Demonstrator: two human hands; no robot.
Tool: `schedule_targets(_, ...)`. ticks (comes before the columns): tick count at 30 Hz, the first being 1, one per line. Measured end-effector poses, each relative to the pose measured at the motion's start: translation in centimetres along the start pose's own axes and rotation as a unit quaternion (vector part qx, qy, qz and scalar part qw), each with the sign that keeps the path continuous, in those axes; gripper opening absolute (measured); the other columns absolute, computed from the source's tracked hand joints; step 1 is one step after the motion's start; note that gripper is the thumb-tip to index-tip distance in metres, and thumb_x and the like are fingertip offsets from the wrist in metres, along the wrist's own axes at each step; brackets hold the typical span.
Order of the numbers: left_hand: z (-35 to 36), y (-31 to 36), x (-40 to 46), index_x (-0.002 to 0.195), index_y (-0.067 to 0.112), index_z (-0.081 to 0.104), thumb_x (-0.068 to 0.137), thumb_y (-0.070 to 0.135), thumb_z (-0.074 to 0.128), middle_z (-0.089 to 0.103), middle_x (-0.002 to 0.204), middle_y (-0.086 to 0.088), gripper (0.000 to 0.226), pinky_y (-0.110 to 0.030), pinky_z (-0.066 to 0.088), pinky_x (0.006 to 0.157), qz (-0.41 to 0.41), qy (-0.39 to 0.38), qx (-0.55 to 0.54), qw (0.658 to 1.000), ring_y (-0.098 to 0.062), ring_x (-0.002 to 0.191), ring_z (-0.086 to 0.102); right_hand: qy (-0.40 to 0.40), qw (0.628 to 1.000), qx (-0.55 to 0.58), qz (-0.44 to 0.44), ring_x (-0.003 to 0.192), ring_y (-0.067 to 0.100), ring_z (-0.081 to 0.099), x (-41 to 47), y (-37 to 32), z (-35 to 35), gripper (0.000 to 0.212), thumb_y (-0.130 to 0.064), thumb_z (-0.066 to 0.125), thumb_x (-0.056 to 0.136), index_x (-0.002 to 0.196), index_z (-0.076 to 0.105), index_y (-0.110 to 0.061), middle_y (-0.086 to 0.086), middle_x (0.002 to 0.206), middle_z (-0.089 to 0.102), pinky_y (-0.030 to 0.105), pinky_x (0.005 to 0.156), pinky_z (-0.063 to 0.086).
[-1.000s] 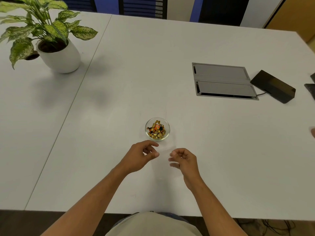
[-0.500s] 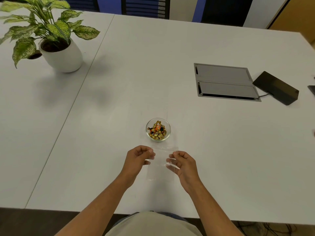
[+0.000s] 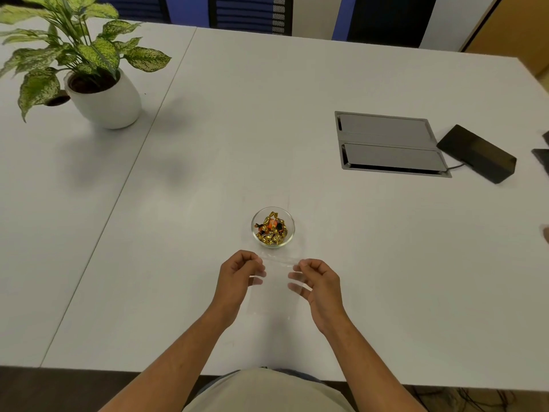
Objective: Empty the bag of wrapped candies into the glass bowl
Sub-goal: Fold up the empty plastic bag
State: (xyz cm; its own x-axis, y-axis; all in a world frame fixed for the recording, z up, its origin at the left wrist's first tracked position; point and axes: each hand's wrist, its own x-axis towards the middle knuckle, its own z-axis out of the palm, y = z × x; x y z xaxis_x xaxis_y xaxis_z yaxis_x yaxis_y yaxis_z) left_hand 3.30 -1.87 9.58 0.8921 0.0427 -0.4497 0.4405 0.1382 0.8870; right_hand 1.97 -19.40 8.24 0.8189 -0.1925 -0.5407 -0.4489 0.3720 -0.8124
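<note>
A small glass bowl [image 3: 255, 231] stands on the white table, holding a heap of gold-wrapped candies [image 3: 271, 231] with one orange piece. Just in front of it a clear, empty plastic bag [image 3: 274, 288] is stretched flat between my hands. My left hand [image 3: 237, 278] pinches the bag's upper left corner. My right hand [image 3: 319, 281] pinches its upper right corner. The bag is see-through, and its lower edge is faint against the table.
A potted plant [image 3: 104, 96] in a white pot sits at the far left. A grey cable hatch [image 3: 389, 144] is set into the table [image 3: 178, 173] at the right, with a black box [image 3: 476, 153] beside it. Chairs stand behind the far edge.
A second ago my hands were near each other with loosely curled fingers. They have since moved apart, and the clear bag now shows stretched between them.
</note>
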Motion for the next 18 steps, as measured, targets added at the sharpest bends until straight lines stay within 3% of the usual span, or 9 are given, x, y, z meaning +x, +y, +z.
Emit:
schedule_targets(12,0.09,-0.66,-0.25,0.087,0.012,0.068,0.092,0.016,0.061,0.071,0.075,-0.002,0.01,-0.028,0.056,0.068,0.006,-0.004,0.036,0.999,-0.013,0.071,0.07,0.003,0.997,-0.071,-0.013,0.077,0.018,0.07,-0.49,0.92,0.59,0.018,-0.018,0.053,0.098,0.092,0.066,-0.007,0.011,0.082,0.066,0.032,0.063,0.061)
schedule_targets(18,0.04,-0.71,-0.35,0.089,0.009,0.067,0.092,0.016,0.06,0.07,0.078,-0.007,0.01,-0.029,0.056,0.069,0.008,-0.005,0.021,1.0,-0.014,0.074,0.069,-0.017,0.998,-0.054,-0.002,0.076,0.018,0.07,-0.49,0.74,0.53,0.017,-0.017,0.055,0.098,0.091,0.066,-0.007,0.01,0.083,0.066,0.032,0.063,0.06)
